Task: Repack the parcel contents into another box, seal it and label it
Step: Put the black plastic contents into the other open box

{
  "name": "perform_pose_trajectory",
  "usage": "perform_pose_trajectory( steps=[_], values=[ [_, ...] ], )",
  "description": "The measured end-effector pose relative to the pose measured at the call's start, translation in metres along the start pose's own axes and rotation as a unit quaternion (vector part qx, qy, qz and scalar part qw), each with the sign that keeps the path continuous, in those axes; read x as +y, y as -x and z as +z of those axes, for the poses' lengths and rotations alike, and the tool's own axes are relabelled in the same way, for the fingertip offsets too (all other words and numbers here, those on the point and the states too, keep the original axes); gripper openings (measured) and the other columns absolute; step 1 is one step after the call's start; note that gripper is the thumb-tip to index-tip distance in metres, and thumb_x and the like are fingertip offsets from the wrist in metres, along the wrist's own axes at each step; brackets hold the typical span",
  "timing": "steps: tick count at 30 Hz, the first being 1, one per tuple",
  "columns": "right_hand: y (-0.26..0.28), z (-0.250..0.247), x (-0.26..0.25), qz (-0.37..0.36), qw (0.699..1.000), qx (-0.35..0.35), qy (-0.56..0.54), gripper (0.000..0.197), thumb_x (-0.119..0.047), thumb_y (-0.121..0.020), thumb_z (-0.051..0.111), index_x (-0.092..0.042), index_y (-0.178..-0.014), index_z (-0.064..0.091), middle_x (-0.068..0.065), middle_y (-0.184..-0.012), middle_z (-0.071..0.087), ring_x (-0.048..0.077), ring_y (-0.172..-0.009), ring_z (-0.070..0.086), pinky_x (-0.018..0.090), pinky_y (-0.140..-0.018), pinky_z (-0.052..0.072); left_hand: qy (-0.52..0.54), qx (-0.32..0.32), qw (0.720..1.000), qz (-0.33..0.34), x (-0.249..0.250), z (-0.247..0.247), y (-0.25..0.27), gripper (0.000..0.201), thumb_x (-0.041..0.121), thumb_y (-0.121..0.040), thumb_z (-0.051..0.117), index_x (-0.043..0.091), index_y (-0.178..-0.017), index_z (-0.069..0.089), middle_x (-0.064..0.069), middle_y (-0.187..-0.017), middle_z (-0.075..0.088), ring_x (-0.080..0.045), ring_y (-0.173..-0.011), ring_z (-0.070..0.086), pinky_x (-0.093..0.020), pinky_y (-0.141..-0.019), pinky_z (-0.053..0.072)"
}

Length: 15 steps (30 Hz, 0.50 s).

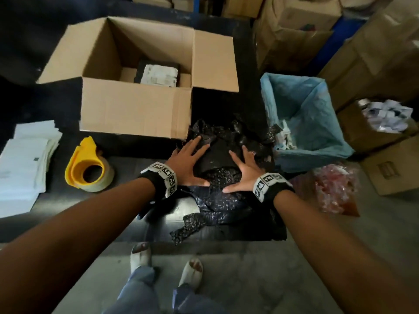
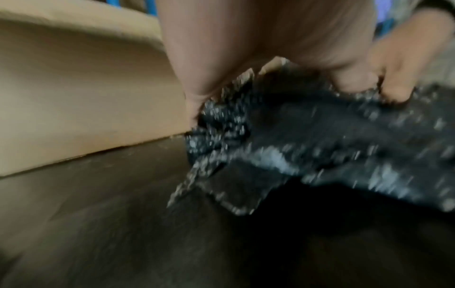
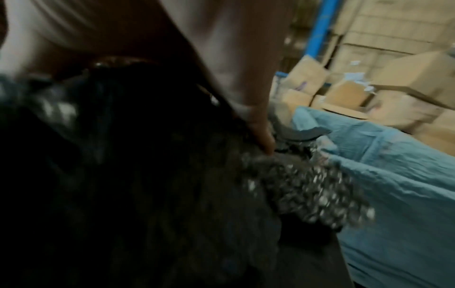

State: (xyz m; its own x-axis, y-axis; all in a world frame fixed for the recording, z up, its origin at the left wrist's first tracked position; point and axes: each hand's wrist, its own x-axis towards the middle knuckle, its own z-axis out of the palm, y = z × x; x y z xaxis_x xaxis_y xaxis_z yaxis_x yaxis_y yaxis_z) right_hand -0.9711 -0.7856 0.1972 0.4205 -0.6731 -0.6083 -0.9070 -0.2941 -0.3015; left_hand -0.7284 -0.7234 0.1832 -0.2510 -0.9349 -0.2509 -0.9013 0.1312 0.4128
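Observation:
A heap of black bubble wrap (image 1: 223, 177) lies on the dark table's near right part, round a flat dark item (image 1: 217, 156). My left hand (image 1: 189, 159) lies spread on the heap's left side, fingers straight. My right hand (image 1: 243, 167) lies spread on its right side. In the left wrist view the black bubble wrap (image 2: 320, 148) is blurred beside the cardboard box (image 2: 86, 93). An open cardboard box (image 1: 136, 109) stands behind, holding a black packet with a white label (image 1: 158, 74). The right wrist view shows the black bubble wrap (image 3: 295, 185) under my fingers (image 3: 261, 134).
A yellow tape dispenser (image 1: 87, 165) with clear tape sits left of my hands. White sheets (image 1: 25, 164) are stacked at the far left. A bin with a blue liner (image 1: 308, 118) stands right of the table, a red-tinted bag (image 1: 335, 189) below it, and cardboard boxes (image 1: 374, 53) behind.

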Motion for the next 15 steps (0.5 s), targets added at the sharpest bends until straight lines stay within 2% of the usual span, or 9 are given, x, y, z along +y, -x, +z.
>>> perform_pose_trajectory(
  steps=[3,6,8,9,10,12,15],
  values=[
    [-0.019,0.015,0.011,0.026,0.999,0.009,0.034,0.129,-0.064,-0.057,0.079,-0.051,-0.144,-0.015,-0.010,-0.148,-0.043,0.026,-0.144,-0.028,0.069,-0.109,0.009,-0.083,-0.050,0.995,-0.036,-0.005,0.014,-0.020,0.132,0.079,-0.053,0.066,0.040,-0.144,-0.022,0.003,-0.149,-0.039,-0.027,-0.143,-0.023,-0.070,-0.105,0.010],
    [-0.033,0.018,0.018,0.044,0.996,0.044,0.066,0.120,-0.062,-0.063,0.077,-0.047,-0.147,-0.007,-0.008,-0.157,-0.024,0.025,-0.147,-0.016,0.068,-0.111,0.011,-0.107,-0.092,0.988,-0.065,-0.009,0.024,-0.041,0.134,0.086,-0.048,0.062,0.043,-0.143,-0.023,0.002,-0.148,-0.040,-0.030,-0.142,-0.025,-0.074,-0.103,0.005],
    [-0.039,0.016,0.021,0.044,0.993,0.077,0.080,0.107,-0.060,-0.067,0.075,-0.043,-0.148,0.007,-0.006,-0.159,-0.004,0.025,-0.148,-0.002,0.063,-0.113,0.017,-0.099,-0.110,0.986,-0.082,-0.010,0.032,-0.047,0.128,0.088,-0.050,0.058,0.043,-0.145,-0.015,0.000,-0.155,-0.027,-0.031,-0.144,-0.016,-0.073,-0.105,0.002],
    [-0.041,0.015,0.022,0.043,0.993,0.090,0.068,0.100,-0.057,-0.069,0.074,-0.040,-0.147,0.015,-0.004,-0.158,0.005,0.025,-0.147,0.004,0.060,-0.113,0.023,-0.097,-0.099,0.987,-0.087,-0.009,0.035,-0.048,0.123,0.087,-0.053,0.057,0.040,-0.147,-0.008,-0.001,-0.157,-0.016,-0.031,-0.145,-0.010,-0.070,-0.107,0.003],
    [-0.041,0.014,0.023,0.041,0.993,0.104,0.047,0.092,-0.052,-0.071,0.074,-0.036,-0.146,0.023,-0.002,-0.155,0.014,0.026,-0.144,0.010,0.056,-0.112,0.029,-0.094,-0.076,0.989,-0.087,-0.008,0.037,-0.047,0.118,0.084,-0.057,0.057,0.035,-0.148,0.002,-0.004,-0.158,-0.004,-0.032,-0.145,-0.001,-0.065,-0.109,0.006],
    [-0.042,0.012,0.020,0.035,0.989,0.141,0.007,0.077,-0.041,-0.074,0.074,-0.024,-0.139,0.038,0.003,-0.147,0.029,0.028,-0.136,0.024,0.046,-0.109,0.037,-0.077,-0.014,0.994,-0.077,-0.004,0.040,-0.043,0.104,0.072,-0.065,0.063,0.023,-0.146,0.021,-0.012,-0.151,0.023,-0.033,-0.138,0.021,-0.053,-0.112,0.022],
    [-0.041,0.004,0.010,0.050,0.983,0.167,-0.050,0.061,-0.025,-0.077,0.075,-0.010,-0.130,0.049,0.009,-0.136,0.046,0.030,-0.126,0.042,0.037,-0.104,0.041,-0.003,0.035,0.996,-0.079,0.000,0.042,-0.039,0.083,0.045,-0.071,0.071,0.011,-0.137,0.036,-0.014,-0.132,0.045,-0.032,-0.122,0.040,-0.041,-0.102,0.037]
  ],
)
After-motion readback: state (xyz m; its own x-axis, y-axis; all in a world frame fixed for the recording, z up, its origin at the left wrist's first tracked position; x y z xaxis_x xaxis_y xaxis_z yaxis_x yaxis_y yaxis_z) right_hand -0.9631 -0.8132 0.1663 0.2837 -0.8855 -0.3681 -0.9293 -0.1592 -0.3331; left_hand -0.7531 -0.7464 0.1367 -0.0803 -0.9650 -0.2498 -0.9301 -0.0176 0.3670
